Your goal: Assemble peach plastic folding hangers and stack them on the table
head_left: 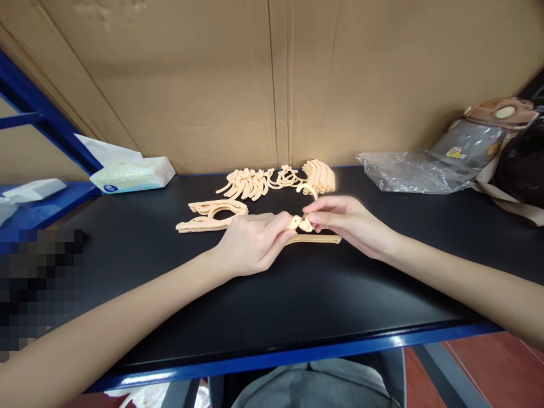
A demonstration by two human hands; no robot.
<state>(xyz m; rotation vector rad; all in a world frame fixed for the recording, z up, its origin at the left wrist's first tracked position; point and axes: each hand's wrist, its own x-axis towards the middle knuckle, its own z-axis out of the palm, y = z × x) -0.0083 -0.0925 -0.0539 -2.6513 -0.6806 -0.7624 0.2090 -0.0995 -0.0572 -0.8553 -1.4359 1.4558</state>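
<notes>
Over the middle of the table my left hand [255, 242] is closed on a beige plastic hanger arm [294, 222], its holed end sticking out of the pinch. Close against that end, my right hand [351, 220] pinches a beige hanger hook [307, 189], whose curve rises above the fingers. A second rounded end [306, 225] shows between the fingertips. Below the hands runs a straight beige bar [321, 239]; whether it is held or lies on the table I cannot tell. Folded beige hangers [212, 222] lie left of my left hand, partly behind it.
Behind the hands lie loose hanger arms [246, 184], a cluster of hooks [287, 177] and a stack of curved hanger arms [321, 175]. A tissue pack [136, 174] is at the left. Clear plastic [403, 173], a bottle [471, 141] and a dark bag [522, 167] are at the right.
</notes>
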